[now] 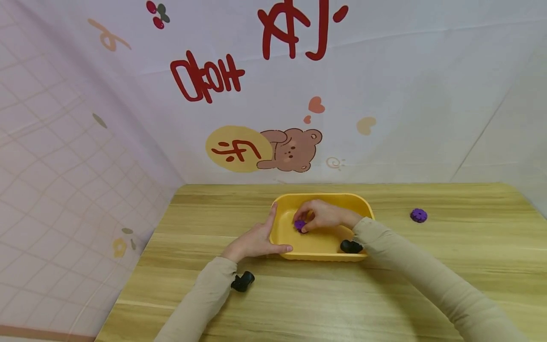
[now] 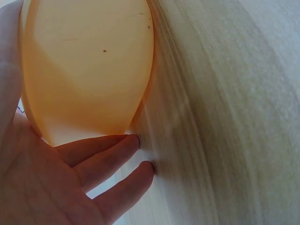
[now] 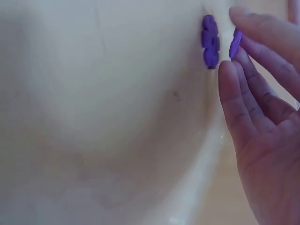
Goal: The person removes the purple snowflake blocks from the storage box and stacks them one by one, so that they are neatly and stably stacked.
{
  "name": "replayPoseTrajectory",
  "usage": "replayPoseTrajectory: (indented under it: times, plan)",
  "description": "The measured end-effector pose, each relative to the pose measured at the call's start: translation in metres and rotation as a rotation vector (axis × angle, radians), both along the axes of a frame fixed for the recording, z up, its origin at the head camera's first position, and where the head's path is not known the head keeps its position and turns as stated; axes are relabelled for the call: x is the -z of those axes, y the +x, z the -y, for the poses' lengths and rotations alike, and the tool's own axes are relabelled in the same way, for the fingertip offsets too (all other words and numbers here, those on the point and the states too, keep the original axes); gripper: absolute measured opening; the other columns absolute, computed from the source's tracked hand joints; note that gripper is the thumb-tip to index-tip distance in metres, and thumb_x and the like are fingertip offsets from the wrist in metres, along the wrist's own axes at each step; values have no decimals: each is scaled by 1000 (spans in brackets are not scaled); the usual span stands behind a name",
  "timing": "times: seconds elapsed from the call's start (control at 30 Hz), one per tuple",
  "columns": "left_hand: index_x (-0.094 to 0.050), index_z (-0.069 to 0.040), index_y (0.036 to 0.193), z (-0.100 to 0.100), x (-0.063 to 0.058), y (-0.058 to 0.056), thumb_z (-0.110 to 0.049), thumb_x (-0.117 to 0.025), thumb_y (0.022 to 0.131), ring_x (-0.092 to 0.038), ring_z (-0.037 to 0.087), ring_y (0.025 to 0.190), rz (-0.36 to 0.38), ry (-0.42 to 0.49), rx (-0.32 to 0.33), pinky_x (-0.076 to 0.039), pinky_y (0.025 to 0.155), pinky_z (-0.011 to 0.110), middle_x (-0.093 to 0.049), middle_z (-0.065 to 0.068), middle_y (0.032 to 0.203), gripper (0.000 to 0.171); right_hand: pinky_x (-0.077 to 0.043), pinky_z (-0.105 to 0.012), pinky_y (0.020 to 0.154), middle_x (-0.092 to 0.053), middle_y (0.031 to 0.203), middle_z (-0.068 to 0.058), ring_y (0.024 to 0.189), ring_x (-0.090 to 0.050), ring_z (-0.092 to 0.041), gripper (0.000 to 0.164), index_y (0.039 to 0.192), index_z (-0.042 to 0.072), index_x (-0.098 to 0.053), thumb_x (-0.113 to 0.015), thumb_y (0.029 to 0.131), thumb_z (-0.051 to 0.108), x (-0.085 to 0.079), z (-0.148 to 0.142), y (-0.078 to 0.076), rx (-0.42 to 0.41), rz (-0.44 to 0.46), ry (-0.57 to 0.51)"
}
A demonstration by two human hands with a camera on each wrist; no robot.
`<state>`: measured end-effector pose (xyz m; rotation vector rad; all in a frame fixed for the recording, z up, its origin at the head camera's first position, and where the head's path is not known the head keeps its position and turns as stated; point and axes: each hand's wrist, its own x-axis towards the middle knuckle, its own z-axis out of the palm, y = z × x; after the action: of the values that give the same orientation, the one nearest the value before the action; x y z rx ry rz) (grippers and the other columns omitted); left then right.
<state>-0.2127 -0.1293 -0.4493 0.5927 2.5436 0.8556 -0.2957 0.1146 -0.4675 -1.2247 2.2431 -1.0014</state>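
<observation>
My left hand point(image 1: 256, 240) rests against the left end of the yellow tray point(image 1: 325, 256), thumb at the near rim. In the left wrist view its fingers point(image 2: 110, 161) lie fairly straight along the tray's outer wall point(image 2: 89, 61). Over the tray's left part, my right hand point(image 1: 320, 214) pinches a small purple gear-shaped piece point(image 3: 236, 43) between thumb and fingertips. Close beside it in the right wrist view shows another purple gear-shaped piece point(image 3: 211, 42), apart from the fingers. From the head, purple point(image 1: 300, 225) shows at the fingertips; the hand partly hides it.
Inside the tray's near right corner lies a black bent piece point(image 1: 351, 246), partly behind the right sleeve. A second black piece point(image 1: 242, 281) is on the table beside the left sleeve. Another purple gear-shaped piece point(image 1: 419, 215) sits right of the tray. A printed cloth point(image 1: 384, 85) hangs behind.
</observation>
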Motion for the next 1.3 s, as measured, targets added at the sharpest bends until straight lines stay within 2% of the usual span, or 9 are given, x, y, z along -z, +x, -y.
replayPoseTrajectory:
  times: [0.13,0.27,0.57,0.83,1.3]
  plan:
    - [18,-12,152,-1,-2,0,-57,-70,81,-55,18,79,-5,-10,-4,-47,85,36,-58,9,90,122,-51,-31,82,-66,99,0,91,-60,-17,26,106,5,-70,-78,82,12,-5,0,0,26,63,-49]
    - [17,-12,152,-3,-2,1,-58,-70,80,-55,17,79,-7,-13,-1,-47,85,36,-59,10,92,123,-53,-32,81,-66,97,-1,89,-61,-19,27,105,4,-71,-78,81,12,-9,-3,1,37,79,-87]
    - [19,-12,152,-4,-2,1,-57,-70,81,-56,15,75,9,2,7,-48,78,32,-56,4,85,122,-53,-33,81,-66,99,-2,89,-61,-18,28,106,2,-71,-79,81,14,-24,-11,1,39,7,-94]
    - [18,-10,152,-2,-3,2,-56,-71,81,-57,14,74,16,11,2,-49,78,33,-58,4,82,123,-52,-34,82,-65,98,-2,89,-61,-18,30,106,1,-71,-80,81,16,-40,-12,5,31,-12,-119]
    - [19,-12,152,-1,0,1,-52,-73,81,-57,12,71,20,38,-4,-48,74,31,-59,3,81,122,-51,-30,72,-66,94,-1,79,-58,-17,26,103,4,-71,-80,80,12,-56,-31,14,68,-59,-128]
